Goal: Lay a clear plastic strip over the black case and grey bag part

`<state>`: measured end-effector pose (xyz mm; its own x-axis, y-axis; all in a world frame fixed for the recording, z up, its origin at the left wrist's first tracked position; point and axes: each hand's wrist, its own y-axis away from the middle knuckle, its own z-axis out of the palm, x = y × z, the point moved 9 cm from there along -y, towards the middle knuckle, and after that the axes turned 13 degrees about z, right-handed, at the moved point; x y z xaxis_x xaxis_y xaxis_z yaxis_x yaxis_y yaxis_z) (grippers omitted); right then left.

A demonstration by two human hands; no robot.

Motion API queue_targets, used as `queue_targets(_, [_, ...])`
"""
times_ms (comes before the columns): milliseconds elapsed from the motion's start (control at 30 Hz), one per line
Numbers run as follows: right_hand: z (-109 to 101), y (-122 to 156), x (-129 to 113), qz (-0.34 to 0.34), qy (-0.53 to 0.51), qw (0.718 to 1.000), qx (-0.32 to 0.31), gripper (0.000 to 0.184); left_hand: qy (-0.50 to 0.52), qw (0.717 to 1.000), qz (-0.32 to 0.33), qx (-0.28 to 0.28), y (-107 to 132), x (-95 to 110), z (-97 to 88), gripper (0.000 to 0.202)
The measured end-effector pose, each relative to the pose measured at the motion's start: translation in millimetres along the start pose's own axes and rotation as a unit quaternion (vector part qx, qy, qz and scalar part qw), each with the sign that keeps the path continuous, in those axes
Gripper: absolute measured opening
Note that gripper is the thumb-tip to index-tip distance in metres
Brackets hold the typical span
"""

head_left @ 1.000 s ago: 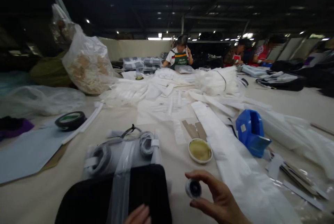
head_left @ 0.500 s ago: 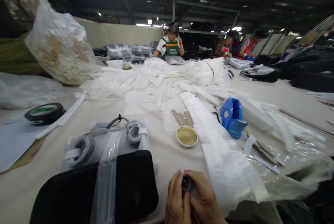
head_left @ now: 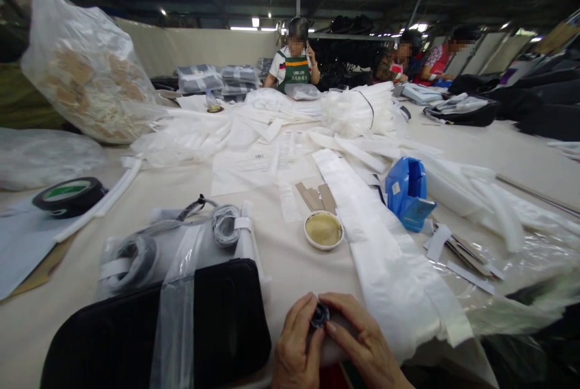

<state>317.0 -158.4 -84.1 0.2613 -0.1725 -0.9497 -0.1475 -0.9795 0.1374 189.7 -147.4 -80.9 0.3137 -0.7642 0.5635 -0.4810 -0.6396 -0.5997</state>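
Note:
Low at the table's near edge, my left hand [head_left: 296,340] and my right hand [head_left: 362,337] come together around a small dark round piece [head_left: 319,315], like a cap or knob with a ringed end. Fingertips of both hands are closed on its sides; what lies below it is hidden by the fingers. Just beyond my hands stands a shallow white-rimmed dish [head_left: 324,230] with a yellowish inside. To the left lies a black padded case [head_left: 226,316] with a clear plastic strip across it and coiled grey straps [head_left: 225,226] behind.
A blue tape dispenser [head_left: 408,192] stands right, beside a long white plastic sheet [head_left: 385,256]. Black tape [head_left: 67,197] lies at left, near a big clear bag of scraps [head_left: 90,75]. A person in a green apron [head_left: 296,72] is across the table; two more people are at back right.
My hands have shifted slightly left, and the dark round piece now faces up more plainly between my fingertips. The whole view has moved a little.

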Motion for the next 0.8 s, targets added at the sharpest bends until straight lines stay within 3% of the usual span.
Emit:
queue_targets(367, [0, -6, 0, 0.016, -0.066, 0.997, -0.023, 0.033, 0.032, 0.997, -0.019, -0.072, -7, -7, 0.2, 0.046])
queue_targets(600, [4, -8, -4, 0.032, -0.077, 0.996, -0.04, 0.032, 0.006, 1.0, 0.022, -0.007, -16, -1, -11.7, 0.043])
queue_targets(800, [7, -5, -8, 0.006, -0.029, 0.999, -0.028, 0.033, 0.018, 1.0, 0.001, -0.025, -18, -3, -10.7, 0.041])
